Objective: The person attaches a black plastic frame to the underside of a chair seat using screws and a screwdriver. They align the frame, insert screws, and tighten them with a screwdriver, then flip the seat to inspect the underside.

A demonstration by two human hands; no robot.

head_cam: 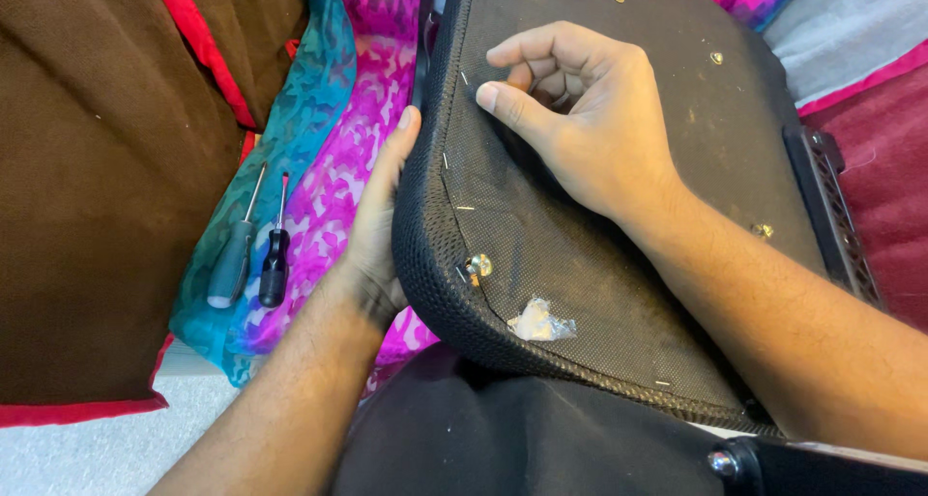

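While the left hand [372, 249] lies flat w/ fingers straight along the left edge of the upturned black seat cushion [619, 254], the right hand [580, 119] rests on its underside fabric, thumb & curled fingers drawn together, pinching at the cloth near a staple; can't tell what exactly is nipped. Cushion sits across the person's lap, tilted. A brass bolt [478, 266] shows near its front corner. Two screwdrivers [253, 254] lie well apart on the teal/pink cloth [319, 100], left of the cushion.
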